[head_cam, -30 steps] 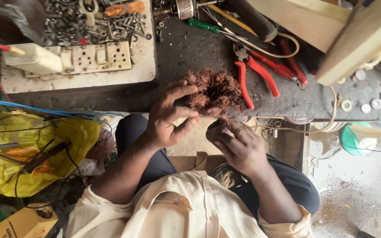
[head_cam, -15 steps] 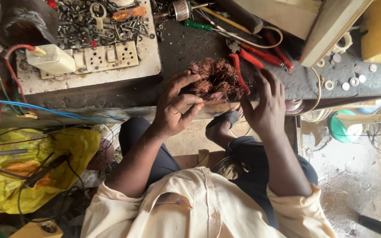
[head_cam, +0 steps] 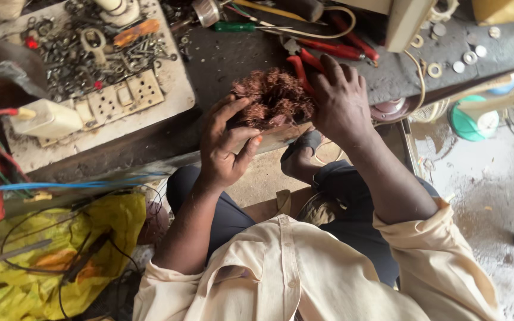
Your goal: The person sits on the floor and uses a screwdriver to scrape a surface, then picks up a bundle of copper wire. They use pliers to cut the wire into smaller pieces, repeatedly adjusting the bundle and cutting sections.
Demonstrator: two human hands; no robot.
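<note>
A tangled clump of copper wire point(head_cam: 272, 98) lies at the near edge of a dark workbench point(head_cam: 227, 53). My left hand point(head_cam: 227, 145) cups its left side with the fingers curled against it. My right hand point(head_cam: 340, 98) lies on the clump's right side, fingers spread and pointing away from me over the handles of red pliers point(head_cam: 301, 65). Whether the right hand grips the pliers or only covers them is hidden.
A white board point(head_cam: 168, 89) on the left carries screws, nuts, a switch plate and a cream plug point(head_cam: 46, 119). A green screwdriver point(head_cam: 239, 27), red-handled tools and washers point(head_cam: 462, 56) lie farther back. Blue wire and yellow plastic point(head_cam: 60, 249) hang at lower left.
My right hand has risen from below the bench edge onto the right side of the copper clump and the pliers. The left hand stays at the clump. The view has shifted.
</note>
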